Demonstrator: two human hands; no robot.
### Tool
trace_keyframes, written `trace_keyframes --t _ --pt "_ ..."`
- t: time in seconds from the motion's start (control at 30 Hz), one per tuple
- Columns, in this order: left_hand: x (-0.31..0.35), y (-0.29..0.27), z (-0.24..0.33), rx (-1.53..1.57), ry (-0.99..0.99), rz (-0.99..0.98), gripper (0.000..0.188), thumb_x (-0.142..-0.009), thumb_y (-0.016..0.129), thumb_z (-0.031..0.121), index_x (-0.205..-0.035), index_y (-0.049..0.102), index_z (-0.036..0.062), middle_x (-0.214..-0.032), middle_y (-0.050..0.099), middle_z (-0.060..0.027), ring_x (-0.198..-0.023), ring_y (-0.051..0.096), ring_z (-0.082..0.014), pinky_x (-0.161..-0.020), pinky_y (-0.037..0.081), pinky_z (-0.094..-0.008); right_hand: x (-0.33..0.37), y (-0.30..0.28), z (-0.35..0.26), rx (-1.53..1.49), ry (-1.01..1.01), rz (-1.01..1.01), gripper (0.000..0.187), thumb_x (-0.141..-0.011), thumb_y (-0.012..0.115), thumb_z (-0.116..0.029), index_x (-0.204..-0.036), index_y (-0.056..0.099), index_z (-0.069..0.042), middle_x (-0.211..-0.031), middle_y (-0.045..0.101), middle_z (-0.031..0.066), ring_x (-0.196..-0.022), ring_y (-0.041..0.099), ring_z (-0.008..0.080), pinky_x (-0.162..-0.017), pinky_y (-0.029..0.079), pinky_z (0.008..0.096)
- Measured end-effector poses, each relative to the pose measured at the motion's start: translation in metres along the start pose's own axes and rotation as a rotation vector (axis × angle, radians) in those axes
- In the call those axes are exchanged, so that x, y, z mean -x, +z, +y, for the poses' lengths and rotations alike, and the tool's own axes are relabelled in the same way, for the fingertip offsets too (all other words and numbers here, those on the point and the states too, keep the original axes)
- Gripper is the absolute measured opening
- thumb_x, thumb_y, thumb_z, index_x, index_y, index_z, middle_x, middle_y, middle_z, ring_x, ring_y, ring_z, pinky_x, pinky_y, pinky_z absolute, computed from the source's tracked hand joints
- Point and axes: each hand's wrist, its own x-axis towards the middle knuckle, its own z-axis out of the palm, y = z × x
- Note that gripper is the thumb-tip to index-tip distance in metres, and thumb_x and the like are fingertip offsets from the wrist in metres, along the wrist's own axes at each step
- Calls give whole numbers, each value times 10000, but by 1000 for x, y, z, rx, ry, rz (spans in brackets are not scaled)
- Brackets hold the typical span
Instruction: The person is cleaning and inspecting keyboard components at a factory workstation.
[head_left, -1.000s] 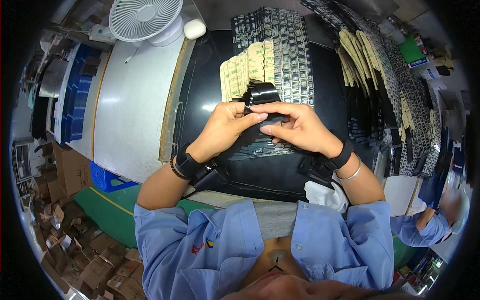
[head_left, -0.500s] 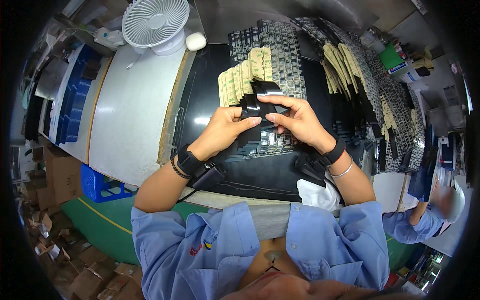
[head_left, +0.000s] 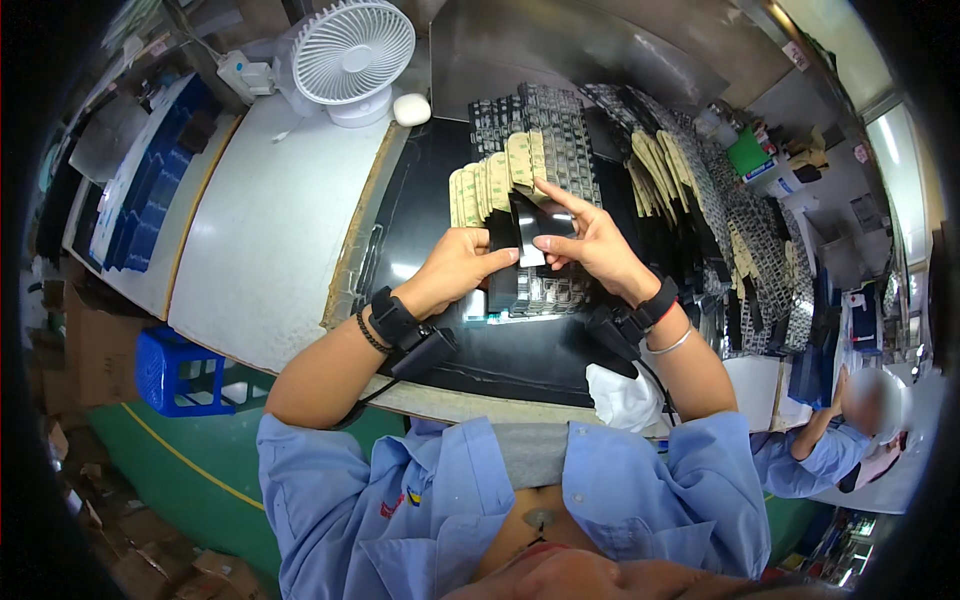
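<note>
The black counter [head_left: 500, 352] bears plenty of pieces, so the work looks well under way rather than near its end. At the right lies a large heap of patterned strips [head_left: 720, 205] with cream ends; in the middle, a smaller fan of cream-tabbed pieces [head_left: 490, 187] rests just beyond the hands. Which batch is finished and which waits, the view does not tell.

The left hand [head_left: 455, 270] is closed, thumb against curled fingers, on dark material at the near side of the fan. The right hand [head_left: 595, 245] is partly spread — thumb on the piece, forefinger stretched toward the cream tabs — and whether its lower fingers grip anything is hidden.

Between the two thumbs is the glossy black strip [head_left: 528, 225], above the counter and not laid down, so this one seems unfinished. Smallest is its pale lower end [head_left: 533, 257] — peeled film or mere glare, I cannot tell.
</note>
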Motion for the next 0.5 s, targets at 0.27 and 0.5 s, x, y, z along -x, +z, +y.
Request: trace_keyframes --t 0.27,0.5 --pt "-6 -6 -9 258 -22 -86 116 -910 629 104 -958 644 0 -850 674 -40 -696 641 -85 -599 522 -219 -6 11 0 59 -5 -76 727 -830 702 9 -1474 389 -117 -1139 622 55 -710 589 55 -639 519 194" --pt "-4 -4 -2 429 -74 -125 192 -905 640 86 -1059 614 -26 -947 697 -102 -842 693 -158 -768 571 -269 -6 6 2 118 -8 -60 671 -828 694 20 -1440 446 -100 -1051 633 6 -718 558 46 -633 489 199"
